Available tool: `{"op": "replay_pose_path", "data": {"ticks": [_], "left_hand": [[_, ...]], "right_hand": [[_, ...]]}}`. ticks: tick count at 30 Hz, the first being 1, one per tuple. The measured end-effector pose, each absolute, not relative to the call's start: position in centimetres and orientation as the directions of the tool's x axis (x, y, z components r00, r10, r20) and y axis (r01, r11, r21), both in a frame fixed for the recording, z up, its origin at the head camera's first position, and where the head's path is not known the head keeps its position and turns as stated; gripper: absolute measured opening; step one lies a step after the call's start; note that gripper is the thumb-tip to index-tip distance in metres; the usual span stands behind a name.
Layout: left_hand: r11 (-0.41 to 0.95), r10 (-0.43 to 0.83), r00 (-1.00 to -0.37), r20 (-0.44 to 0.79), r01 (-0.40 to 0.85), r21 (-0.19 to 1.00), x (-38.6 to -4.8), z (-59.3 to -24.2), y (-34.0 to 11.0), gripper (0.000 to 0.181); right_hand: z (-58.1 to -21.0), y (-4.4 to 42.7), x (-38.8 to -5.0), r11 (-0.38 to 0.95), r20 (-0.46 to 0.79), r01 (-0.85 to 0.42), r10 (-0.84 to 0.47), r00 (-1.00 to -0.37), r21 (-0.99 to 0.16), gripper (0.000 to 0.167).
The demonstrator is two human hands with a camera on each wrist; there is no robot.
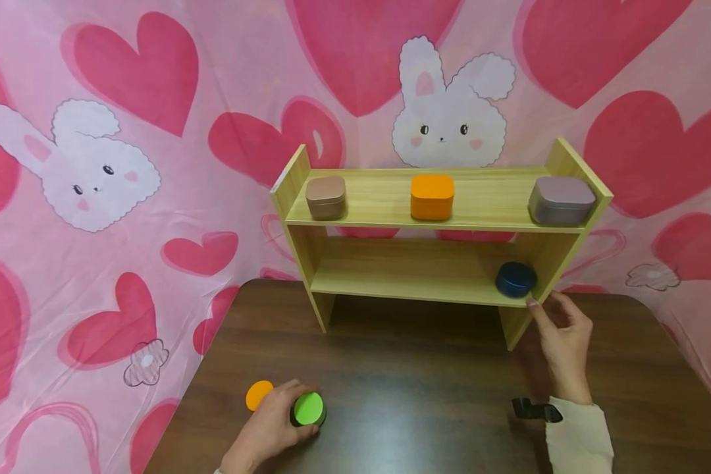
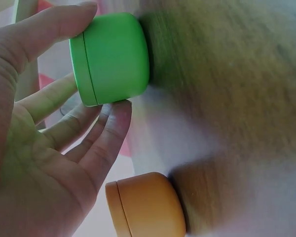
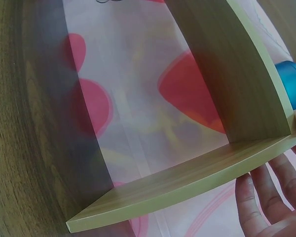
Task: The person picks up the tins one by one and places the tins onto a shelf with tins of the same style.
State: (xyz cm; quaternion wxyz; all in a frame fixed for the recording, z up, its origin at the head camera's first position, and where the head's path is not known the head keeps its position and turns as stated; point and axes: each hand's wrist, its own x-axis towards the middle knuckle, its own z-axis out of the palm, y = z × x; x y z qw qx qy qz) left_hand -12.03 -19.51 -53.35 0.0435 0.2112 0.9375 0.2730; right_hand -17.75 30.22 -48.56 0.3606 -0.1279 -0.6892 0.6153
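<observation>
On the table's left part, my left hand (image 1: 269, 421) grips a small round green tin (image 1: 309, 409) with a lid, thumb on one side and fingers on the other. In the left wrist view, the green tin (image 2: 116, 59) stands on the wood. A round orange tin (image 1: 258, 395) is beside that hand, partly covered by it. My right hand (image 1: 569, 339) holds the right side panel of a two-tier wooden shelf (image 1: 385, 266), thumb at the front edge and fingers on the outer face. A round blue tin (image 1: 516, 280) sits near that thumb on the lower tier.
Along the upper tier stand a brownish-pink tin (image 1: 326, 199), an orange squarish tin (image 1: 432, 197) and a greyish-purple tin (image 1: 561, 201). The shelf stands at the back of the dark wooden table (image 1: 403, 382). Behind it hangs a pink cloth (image 1: 243, 66) with hearts and rabbits.
</observation>
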Motion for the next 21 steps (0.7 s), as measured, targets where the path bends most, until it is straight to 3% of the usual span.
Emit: {"op": "replay_pose_path", "data": {"ticks": [21], "left_hand": [[0.771,0.409,-0.912,-0.015,0.337,0.541,-12.81,-53.24,-18.78,0.056]], "right_hand": [[-48.55,30.22,-17.65,0.216,0.332,-0.252,0.621,-0.71,-0.943,0.024]]}}
